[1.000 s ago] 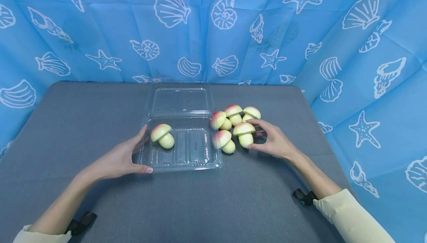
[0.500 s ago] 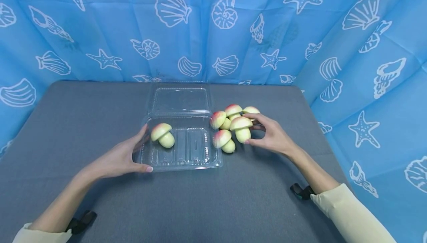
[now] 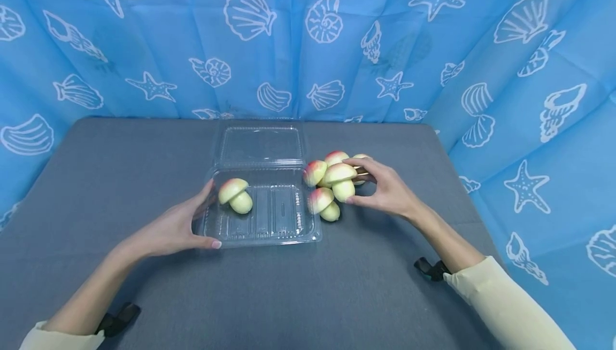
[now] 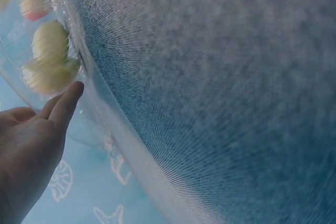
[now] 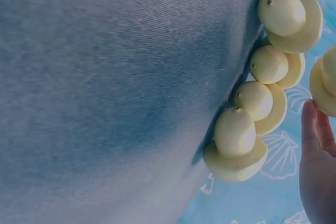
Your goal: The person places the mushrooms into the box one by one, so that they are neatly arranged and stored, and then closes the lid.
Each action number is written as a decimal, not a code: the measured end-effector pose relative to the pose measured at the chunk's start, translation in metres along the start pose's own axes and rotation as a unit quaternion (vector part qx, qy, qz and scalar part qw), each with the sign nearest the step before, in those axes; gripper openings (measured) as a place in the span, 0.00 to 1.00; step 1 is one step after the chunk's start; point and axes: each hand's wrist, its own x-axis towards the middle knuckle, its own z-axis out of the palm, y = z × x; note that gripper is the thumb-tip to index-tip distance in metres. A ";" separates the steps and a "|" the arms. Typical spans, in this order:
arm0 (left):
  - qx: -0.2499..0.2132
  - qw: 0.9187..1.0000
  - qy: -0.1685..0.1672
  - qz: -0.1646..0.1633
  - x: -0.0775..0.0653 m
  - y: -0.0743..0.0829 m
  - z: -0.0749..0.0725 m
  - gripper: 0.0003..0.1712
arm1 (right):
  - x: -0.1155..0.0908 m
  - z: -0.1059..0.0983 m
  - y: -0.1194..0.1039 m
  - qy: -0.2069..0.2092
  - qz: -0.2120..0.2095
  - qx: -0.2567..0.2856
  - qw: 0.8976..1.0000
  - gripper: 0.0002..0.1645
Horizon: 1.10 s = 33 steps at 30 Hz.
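A clear hinged plastic container (image 3: pixel 281 224) lies open on the table, its lid (image 3: pixel 262 144) folded toward the back. One toy mushroom (image 3: pixel 236 196), cream with a reddish cap, sits in the tray's left part. My left hand (image 3: pixel 175 232) touches the container's left side; thumb and fingers are spread around its front-left corner, and the fingers (image 4: pixel 65 106) look straight in the left wrist view. My right hand (image 3: pixel 385 192) pinches another mushroom (image 3: pixel 343 189) between thumb and fingers. In the right wrist view this held mushroom (image 5: pixel 328 85) is raised off the cloth, partly cut off.
Several more mushrooms lie clustered at the container's right side, among them one in front (image 3: pixel 323 204) and one by the hinge (image 3: pixel 314 172). Grey cloth (image 3: pixel 308 296) covers the table. A blue shell-print curtain (image 3: pixel 289 45) hangs behind and to the right.
My right hand has lifted its mushroom from the table and carried it left and slightly back, over the other mushrooms. The left hand and container have stayed in place.
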 end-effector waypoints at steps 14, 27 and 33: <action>-0.004 1.000 0.001 -0.006 0.000 -0.003 0.001 0.75 | 0.024 0.012 -0.005 -0.017 -0.035 0.013 0.999 0.42; -0.009 1.000 0.001 -0.010 -0.001 -0.002 0.001 0.75 | 0.043 0.028 0.017 -0.042 -0.045 0.023 0.998 0.45; -0.008 1.000 0.000 -0.001 -0.001 -0.003 0.002 0.75 | 0.049 0.033 0.020 -0.058 -0.051 -0.011 0.997 0.44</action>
